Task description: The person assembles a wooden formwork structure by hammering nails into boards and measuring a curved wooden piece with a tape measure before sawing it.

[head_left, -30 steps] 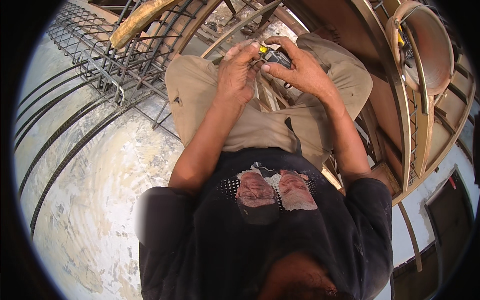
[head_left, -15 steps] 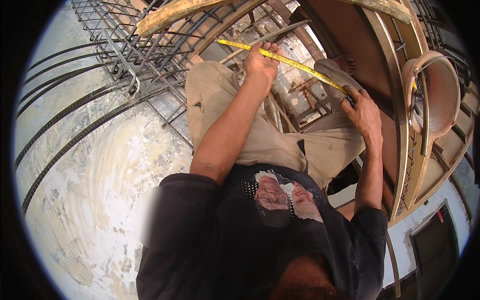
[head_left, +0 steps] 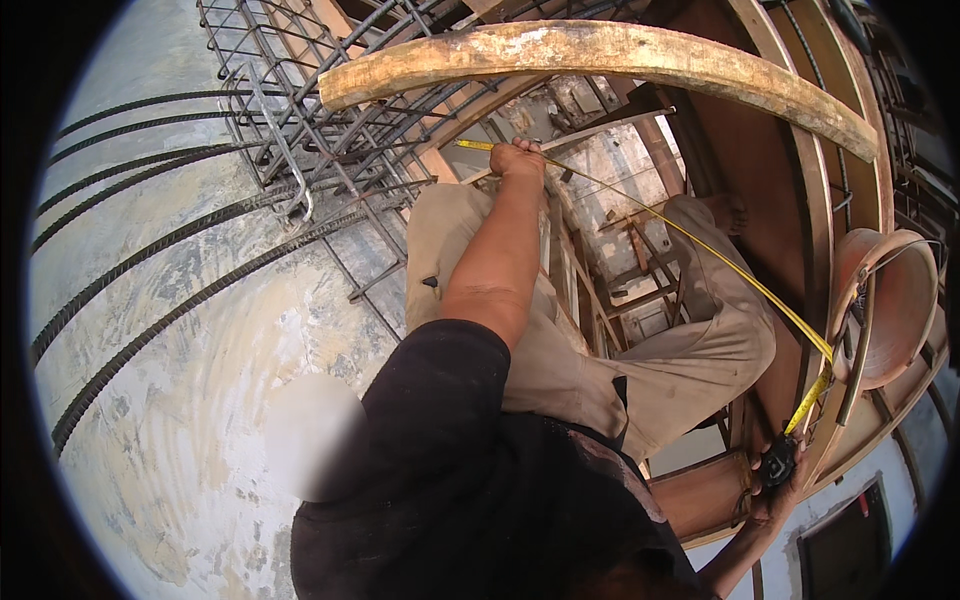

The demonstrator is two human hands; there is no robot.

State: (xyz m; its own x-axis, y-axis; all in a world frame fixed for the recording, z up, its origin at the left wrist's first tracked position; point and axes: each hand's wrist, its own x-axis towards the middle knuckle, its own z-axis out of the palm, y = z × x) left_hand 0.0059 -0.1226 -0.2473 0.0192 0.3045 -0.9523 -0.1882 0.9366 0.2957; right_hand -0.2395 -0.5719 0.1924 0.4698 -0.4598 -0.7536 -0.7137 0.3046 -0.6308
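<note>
A yellow tape measure blade (head_left: 735, 264) stretches between my two hands, out over my bent legs. Far out, my left hand (head_left: 517, 158) is closed on the blade, whose short end sticks out to its left. Low on the right, my right hand (head_left: 782, 492) grips the black tape measure case (head_left: 777, 461). From the case the blade rises, kinks sharply near the bucket (head_left: 905, 322) and slants away to my left hand. Whether the blade touches the bucket, I cannot tell. My right fingers are partly hidden behind the case.
A thick wooden beam (head_left: 600, 50) crosses overhead in front. Tied rebar (head_left: 290, 110) and long bent bars (head_left: 165, 290) lie at left on a rough concrete surface (head_left: 180, 440). Brown formwork panels (head_left: 745, 140) stand at right. Between my legs an opening shows scrap wood (head_left: 640, 245) lower down.
My right hand has moved down and right with the case, drawing out more blade. My left hand has closed on the blade. The view has shifted, bringing the wooden beam fully in.
</note>
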